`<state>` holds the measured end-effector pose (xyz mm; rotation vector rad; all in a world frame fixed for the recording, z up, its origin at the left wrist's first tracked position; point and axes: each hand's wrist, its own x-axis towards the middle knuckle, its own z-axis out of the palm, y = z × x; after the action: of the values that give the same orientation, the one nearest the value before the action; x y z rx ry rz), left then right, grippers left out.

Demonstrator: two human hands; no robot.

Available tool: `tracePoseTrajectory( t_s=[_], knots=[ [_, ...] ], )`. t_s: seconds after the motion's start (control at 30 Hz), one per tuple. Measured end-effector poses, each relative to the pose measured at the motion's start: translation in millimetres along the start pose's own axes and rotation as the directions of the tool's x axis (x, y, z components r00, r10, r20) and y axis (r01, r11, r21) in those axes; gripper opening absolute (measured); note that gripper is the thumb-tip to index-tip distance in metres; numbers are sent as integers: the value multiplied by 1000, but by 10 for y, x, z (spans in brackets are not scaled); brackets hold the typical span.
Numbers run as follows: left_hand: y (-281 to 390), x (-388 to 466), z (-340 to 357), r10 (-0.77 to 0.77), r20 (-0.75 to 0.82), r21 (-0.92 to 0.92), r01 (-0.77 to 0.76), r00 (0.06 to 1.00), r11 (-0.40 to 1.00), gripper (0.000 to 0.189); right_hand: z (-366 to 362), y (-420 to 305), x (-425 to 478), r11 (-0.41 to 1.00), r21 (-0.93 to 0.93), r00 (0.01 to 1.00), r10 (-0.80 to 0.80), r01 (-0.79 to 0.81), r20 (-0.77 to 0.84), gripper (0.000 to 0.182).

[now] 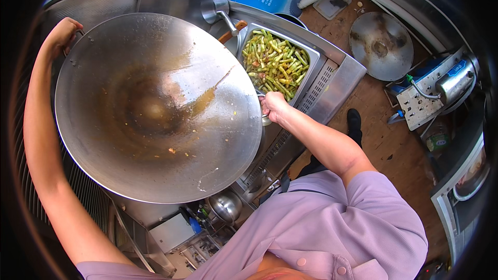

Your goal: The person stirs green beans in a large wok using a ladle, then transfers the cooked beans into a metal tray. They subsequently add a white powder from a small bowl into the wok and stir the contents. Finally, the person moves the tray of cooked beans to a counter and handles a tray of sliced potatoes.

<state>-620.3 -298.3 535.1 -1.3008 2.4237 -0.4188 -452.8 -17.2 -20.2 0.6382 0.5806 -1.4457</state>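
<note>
A large two-handled steel wok fills the left and middle of the view, tilted so that its inside faces me. Its inner surface is wet with brownish liquid, and a few food scraps cling to it. At the upper left, my left hand grips one loop handle. The opposite loop handle is in my right hand, close to a rectangular steel pan. Cut green beans, mixed with small brownish pieces, fill that pan.
A steel ladle lies behind the wok beside a wooden handle. The metal counter edge runs along the right. A round metal lid is on the brown floor. A steel bowl sits below the wok, near my body.
</note>
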Motion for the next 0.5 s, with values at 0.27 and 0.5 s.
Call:
tracePoseTrajectory(
  t_s=[0.27,0.5],
  knots=[
    [-268,-125,52,-21,-11,-31,21,1000,999,39,-94,35,-186,1000,9,1000,-15,15,15,17],
    [-385,-376,228,8,-9,-121,-9,1000,993,36,-259,70,-355,996,53,998,-64,66,-25,18]
  ],
)
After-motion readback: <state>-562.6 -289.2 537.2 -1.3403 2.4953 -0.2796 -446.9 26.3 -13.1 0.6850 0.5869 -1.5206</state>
